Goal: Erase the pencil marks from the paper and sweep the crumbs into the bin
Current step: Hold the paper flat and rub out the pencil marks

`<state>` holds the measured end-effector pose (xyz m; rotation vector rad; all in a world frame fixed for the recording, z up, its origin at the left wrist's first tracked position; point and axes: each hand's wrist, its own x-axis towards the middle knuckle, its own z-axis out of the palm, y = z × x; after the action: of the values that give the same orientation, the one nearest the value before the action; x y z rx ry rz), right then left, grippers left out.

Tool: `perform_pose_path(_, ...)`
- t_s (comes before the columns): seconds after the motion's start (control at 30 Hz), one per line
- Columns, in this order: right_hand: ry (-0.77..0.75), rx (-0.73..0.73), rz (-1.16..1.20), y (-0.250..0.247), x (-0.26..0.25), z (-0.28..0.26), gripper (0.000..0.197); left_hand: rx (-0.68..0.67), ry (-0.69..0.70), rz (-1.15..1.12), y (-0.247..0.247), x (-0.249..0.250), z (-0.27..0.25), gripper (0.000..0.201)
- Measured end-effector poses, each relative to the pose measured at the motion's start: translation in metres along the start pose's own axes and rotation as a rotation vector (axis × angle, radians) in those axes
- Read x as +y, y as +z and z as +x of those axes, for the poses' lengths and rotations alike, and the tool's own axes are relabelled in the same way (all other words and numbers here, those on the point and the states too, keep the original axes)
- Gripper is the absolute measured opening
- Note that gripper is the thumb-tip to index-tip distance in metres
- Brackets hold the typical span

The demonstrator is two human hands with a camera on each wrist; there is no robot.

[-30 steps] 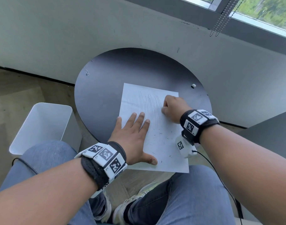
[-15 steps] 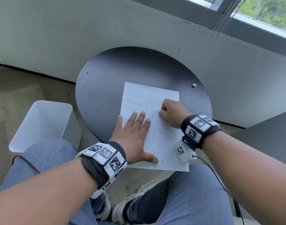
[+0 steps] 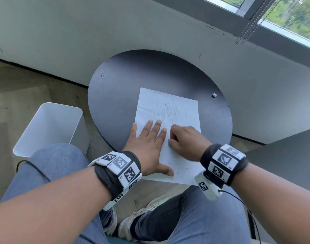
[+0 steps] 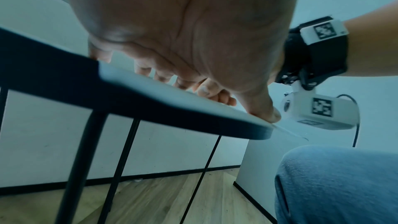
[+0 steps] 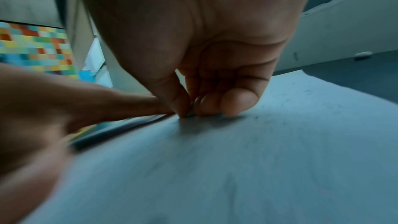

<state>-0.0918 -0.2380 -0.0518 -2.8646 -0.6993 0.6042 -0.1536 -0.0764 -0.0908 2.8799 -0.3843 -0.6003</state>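
The paper (image 3: 175, 110) is being pinned to the bench (image 3: 119, 95) by the left hand (image 3: 147, 145), fingers spread; the right hand (image 3: 187, 140) is being pressed down, fingers pinching something unidentifiable.

A: The head view is bright and even, with daylight coming from the window (image 3: 283, 16) in the upper right; shadows on the round table (image 3: 126, 95) are soft, and straight lines bow toward the frame edges.

B: Both wrist views are dimmer with a bluish cast. The right wrist view is smeared with blur, and blocky coloured noise sits at its left edge.
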Motion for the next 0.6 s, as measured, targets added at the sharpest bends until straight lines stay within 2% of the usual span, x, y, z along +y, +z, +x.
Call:
perform_pose_path(0.17, 0.174, 0.124, 0.031, -0.017, 0.022, 0.058, 0.008, -0.016, -0.002, 0.000, -0.003, 0.000, 0.000, 0.138)
perform_pose_path(0.3, 0.226, 0.140, 0.009, -0.026, 0.035, 0.084, 0.009, -0.026, 0.018, 0.014, -0.010, -0.004, 0.000, 0.131)
perform_pose_path(0.43, 0.226, 0.140, -0.035, -0.025, 0.034, 0.083, 0.008, 0.033, 0.013, -0.003, -0.015, -0.022, -0.005, 0.118)
perform_pose_path(0.6, 0.169, 0.137, -0.036, -0.021, 0.013, 0.052, 0.010, 0.031, -0.110, -0.019, -0.007, -0.032, -0.011, 0.133)
